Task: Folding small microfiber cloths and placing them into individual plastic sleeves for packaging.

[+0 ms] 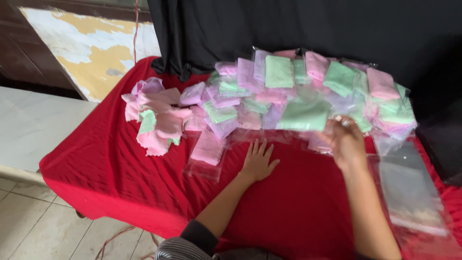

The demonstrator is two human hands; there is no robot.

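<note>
The right hand (345,140) is smeared with blur, its fingers lost against the green packet (303,115). The stack of clear bags (411,190) runs off the bottom edge, as does the desk (120,163).

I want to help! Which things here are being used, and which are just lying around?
In use: green cloth in a clear bag, right hand, left hand, pile of bagged cloths.
Lying about: loose pink cloths, empty clear bags, peeling board.

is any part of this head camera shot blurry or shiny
Head view: the right hand and the green cloth in a clear bag it holds are motion-smeared; the left hand on the red tablecloth is sharper; the clear plastic bags show pale glare.
</note>
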